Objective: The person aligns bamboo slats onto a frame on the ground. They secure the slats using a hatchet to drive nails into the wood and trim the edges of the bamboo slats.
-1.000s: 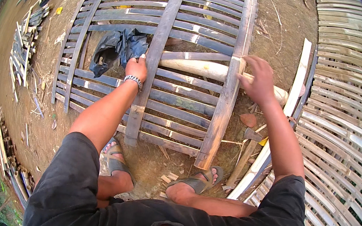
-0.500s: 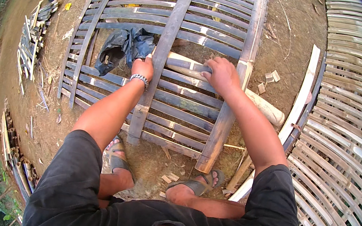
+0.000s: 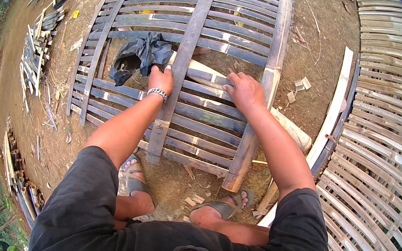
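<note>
A lattice of dark bamboo slats [image 3: 206, 121] lies in front of me, crossed by long flat bamboo strips [image 3: 191, 37]. My left hand [image 3: 161, 80], with a chain bracelet at the wrist, is closed beside the middle strip. Its fingertips are hidden at the lower edge of a crumpled black plastic bag [image 3: 141, 55], so what they grip is unclear. To the right of that strip, my right hand [image 3: 246, 93] has its fingers bent over a bamboo slat [image 3: 207, 77], close to the thick right-hand bamboo rail [image 3: 276, 49].
A pale bamboo pole [image 3: 292, 130] lies under the rail. Along the right side runs another slatted bamboo panel [image 3: 382, 151], beside a long pale strip [image 3: 335, 103]. Split bamboo pieces [image 3: 36, 51] are heaped on the left. Small offcuts [image 3: 302, 84] are scattered on the dirt.
The view has shifted slightly. My right hand has slid a little along the slat and its fingers have shifted. My left hand remains by the bag in nearly the same place.
</note>
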A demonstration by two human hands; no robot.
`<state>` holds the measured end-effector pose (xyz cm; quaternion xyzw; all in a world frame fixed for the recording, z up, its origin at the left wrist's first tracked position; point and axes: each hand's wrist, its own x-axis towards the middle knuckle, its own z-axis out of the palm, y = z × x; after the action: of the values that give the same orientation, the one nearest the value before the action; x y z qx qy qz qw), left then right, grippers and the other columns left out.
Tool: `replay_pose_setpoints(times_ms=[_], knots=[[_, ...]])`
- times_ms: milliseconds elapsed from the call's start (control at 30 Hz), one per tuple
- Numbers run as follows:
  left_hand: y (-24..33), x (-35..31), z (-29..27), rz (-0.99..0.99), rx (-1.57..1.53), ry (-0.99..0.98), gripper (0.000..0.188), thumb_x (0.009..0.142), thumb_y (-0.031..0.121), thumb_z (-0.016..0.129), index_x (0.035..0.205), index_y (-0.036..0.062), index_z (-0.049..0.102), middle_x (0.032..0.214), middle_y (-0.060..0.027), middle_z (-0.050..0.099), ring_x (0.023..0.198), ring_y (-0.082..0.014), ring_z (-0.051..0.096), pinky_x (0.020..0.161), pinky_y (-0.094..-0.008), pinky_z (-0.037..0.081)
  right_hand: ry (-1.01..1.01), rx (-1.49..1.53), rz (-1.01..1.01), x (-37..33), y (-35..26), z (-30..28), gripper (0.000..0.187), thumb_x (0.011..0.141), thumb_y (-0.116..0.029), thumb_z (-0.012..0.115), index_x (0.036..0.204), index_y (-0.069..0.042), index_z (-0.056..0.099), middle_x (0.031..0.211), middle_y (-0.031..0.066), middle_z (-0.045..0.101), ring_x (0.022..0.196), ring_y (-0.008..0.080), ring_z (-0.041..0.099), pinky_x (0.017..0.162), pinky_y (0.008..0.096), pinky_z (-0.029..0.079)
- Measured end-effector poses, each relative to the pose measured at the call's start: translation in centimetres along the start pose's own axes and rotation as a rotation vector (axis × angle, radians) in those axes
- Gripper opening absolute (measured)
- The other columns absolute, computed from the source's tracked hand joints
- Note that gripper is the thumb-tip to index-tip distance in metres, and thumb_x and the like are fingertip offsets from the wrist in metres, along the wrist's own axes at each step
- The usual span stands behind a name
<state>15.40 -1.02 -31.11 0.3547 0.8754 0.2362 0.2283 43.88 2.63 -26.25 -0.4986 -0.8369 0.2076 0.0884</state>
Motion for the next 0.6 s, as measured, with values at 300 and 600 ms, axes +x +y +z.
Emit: replay_pose_setpoints(times_ms=[300,600], knots=[[-1.0,1.4,-0.6,0.086,-0.106,-0.134,0.055,0.093,0.033,0.067,0.127,-0.0099,0.058,0.121,-0.0355,0.065,0.116,-0.0481,0.062,0.100,-0.0459,0.048,0.009,0.001,-0.018,0.8,0.9,0.0,0.027,0.088,-0.031,0.073,0.109,-0.015,0.067,0.099,0.0089,0.071,0.098,0.0310,0.069,0.086,0.0449,0.056],[0.4,-0.2,-0.5,-0.008,0.036,-0.051,0.057,0.095,0.033,0.063,0.124,-0.0155,0.051,0.119,-0.0403,0.062,0.115,-0.0507,0.062,0.100,-0.0507,0.048,0.071,-0.058,-0.084,0.1,1.1,0.7,0.026,0.088,-0.030,0.074,0.105,-0.011,0.068,0.100,0.0091,0.071,0.098,0.0317,0.069,0.086,0.0442,0.056]])
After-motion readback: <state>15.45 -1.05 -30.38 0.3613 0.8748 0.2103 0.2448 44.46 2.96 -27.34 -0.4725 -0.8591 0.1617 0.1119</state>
